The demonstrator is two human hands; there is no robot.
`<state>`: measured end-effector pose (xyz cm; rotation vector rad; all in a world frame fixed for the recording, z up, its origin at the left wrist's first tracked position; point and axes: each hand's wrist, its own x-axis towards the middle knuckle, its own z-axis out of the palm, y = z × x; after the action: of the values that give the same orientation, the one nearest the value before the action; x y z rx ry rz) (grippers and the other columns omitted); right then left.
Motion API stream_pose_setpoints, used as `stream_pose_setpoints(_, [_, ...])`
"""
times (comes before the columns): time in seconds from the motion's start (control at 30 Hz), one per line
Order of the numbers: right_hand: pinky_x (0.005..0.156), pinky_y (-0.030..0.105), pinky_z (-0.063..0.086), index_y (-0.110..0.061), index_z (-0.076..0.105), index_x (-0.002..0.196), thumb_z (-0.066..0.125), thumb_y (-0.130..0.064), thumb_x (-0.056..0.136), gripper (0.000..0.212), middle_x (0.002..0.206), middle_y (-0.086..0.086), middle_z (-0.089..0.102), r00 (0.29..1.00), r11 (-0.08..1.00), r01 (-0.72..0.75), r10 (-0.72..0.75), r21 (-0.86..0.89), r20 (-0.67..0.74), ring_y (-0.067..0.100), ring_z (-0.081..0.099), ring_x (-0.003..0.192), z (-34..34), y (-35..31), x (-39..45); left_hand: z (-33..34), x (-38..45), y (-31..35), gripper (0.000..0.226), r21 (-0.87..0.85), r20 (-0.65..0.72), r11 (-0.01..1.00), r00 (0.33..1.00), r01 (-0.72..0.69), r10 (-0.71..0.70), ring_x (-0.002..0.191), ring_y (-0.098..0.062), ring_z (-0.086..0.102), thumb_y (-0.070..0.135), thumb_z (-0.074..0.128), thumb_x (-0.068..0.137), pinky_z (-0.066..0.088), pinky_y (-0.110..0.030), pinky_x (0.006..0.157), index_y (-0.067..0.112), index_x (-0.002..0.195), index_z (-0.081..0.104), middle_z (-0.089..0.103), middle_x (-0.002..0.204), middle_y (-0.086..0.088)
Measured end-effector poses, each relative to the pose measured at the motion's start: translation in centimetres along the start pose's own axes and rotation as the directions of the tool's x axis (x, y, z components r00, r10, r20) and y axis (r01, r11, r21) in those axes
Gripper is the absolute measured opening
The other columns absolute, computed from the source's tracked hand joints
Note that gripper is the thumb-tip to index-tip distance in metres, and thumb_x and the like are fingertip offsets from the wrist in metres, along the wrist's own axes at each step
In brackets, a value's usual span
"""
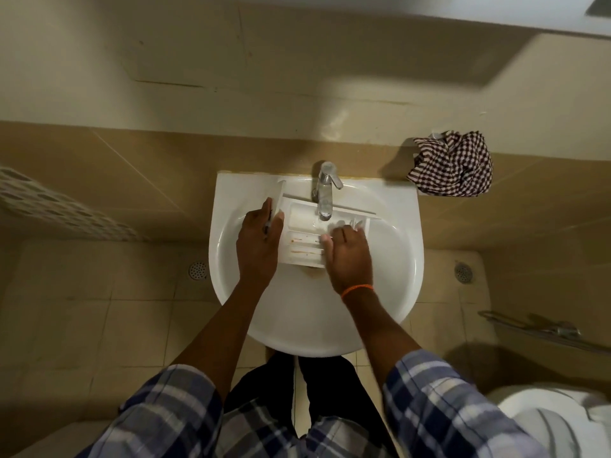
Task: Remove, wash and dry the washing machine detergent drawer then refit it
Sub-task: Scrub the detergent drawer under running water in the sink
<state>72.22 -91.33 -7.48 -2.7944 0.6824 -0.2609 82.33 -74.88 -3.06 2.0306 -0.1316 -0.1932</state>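
Gripping: my left hand (258,241) is clutching the white plastic compartmented detergent drawer (305,236)
Rubbing: my right hand (348,251) is pinching it

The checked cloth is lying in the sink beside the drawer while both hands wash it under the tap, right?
Not quite. The head view shows the checked cloth on the ledge right of the sink, not in it. Both hands, left hand and right hand, are on the drawer under the tap.

Beige tiled wall (132,166); beige tiled floor (82,309) with two round drains (197,270); checked cloth (453,163) on ledge; toilet (555,421) at right.
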Motion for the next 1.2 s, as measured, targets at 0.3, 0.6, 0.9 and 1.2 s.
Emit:
stream_pose_setpoints(0.3, [0.098, 0.041, 0.046, -0.014, 0.064, 0.128, 0.042, -0.032, 0.111, 0.033, 0.125, 0.007, 0.065, 0.940, 0.918, 0.274, -0.319, 0.286, 0.124, 0.026, 0.060, 0.111, -1.2, -4.1, 1.5, -0.1, -0.1, 0.0, 0.049, 0.004, -0.010, 1.000, 1.000, 0.004, -0.004, 0.113, -0.007, 0.063, 0.045, 0.054, 0.108, 0.054, -0.033, 0.101, 0.020, 0.149, 0.059, 0.070, 0.130, 0.003])
stream_pose_setpoints(0.6, [0.086, 0.043, 0.051, -0.012, 0.074, 0.100, 0.038, -0.029, 0.108, 0.040, 0.096, 0.009, 0.071, 0.998, 0.975, 0.011, -0.025, 0.223, 0.057, 0.032, 0.064, 0.089, -1.0, -0.7, 0.0, 0.3, -2.0, 1.3, 0.051, -0.021, -0.073, 0.989, 0.987, 0.145, -0.146, 0.117, -0.020, 0.069, 0.052, 0.056, 0.105, 0.052, -0.047, 0.111, 0.019, 0.142, 0.066, 0.073, 0.128, -0.002])
stream_pose_setpoints(0.9, [0.083, 0.040, 0.054, -0.019, 0.075, 0.099, 0.052, -0.022, 0.097, 0.023, 0.096, 0.005, 0.072, 0.983, 0.911, -0.170, 0.131, 0.377, 0.127, 0.026, 0.063, 0.092, -1.8, 0.2, -0.2, -2.5, -4.7, 1.6, 0.039, 0.059, 0.020, 0.975, 0.977, 0.213, -0.214, 0.084, -0.002, 0.057, 0.038, 0.058, 0.108, 0.042, -0.026, 0.088, 0.006, 0.123, 0.075, 0.075, 0.109, -0.005])
stream_pose_setpoints(1.2, [0.092, 0.043, 0.050, -0.023, 0.070, 0.112, 0.024, -0.044, 0.109, 0.050, 0.114, 0.008, 0.066, 0.943, 0.983, 0.177, -0.185, 0.054, 0.275, 0.030, 0.065, 0.095, -0.4, -4.3, -0.2, -0.9, -6.1, -0.2, 0.049, 0.072, -0.129, 0.965, 0.962, 0.250, -0.240, 0.096, -0.019, 0.067, 0.050, 0.049, 0.107, 0.057, -0.042, 0.091, 0.013, 0.132, 0.068, 0.068, 0.109, -0.003])
